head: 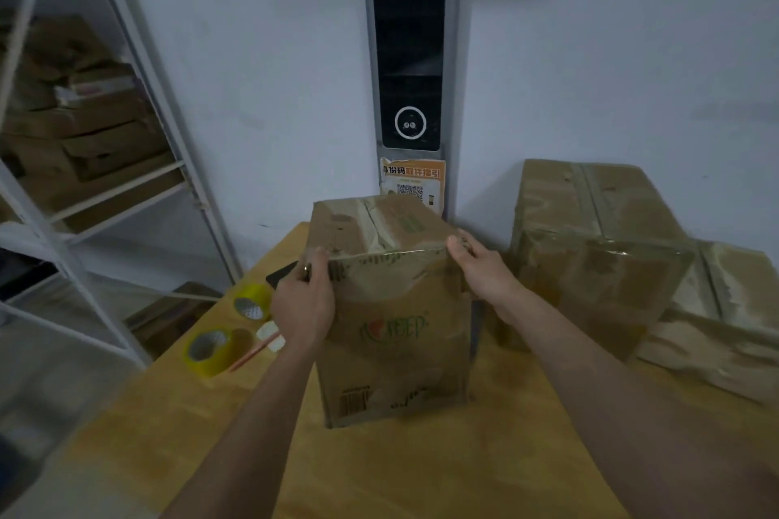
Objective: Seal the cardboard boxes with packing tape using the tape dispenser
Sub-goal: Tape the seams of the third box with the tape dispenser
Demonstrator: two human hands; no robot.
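A tall brown cardboard box (pixel 396 333) with a green and red logo stands upright in the middle of the wooden table (pixel 421 472). My left hand (pixel 303 303) grips its upper left corner. My right hand (pixel 484 270) grips the upper right corner, thumb on the top edge. Shiny tape covers the box's top flaps. Two yellowish tape rolls lie to the left on the table, one nearer (pixel 210 350) and one farther (pixel 252 303). No tape dispenser is visible.
Two taped boxes sit at the right, a large one (pixel 598 249) and a lower one (pixel 733 320). A pink pen (pixel 253 354) and a dark flat object (pixel 281 275) lie beside the rolls. A white metal shelf (pixel 84 181) with cartons stands at the left.
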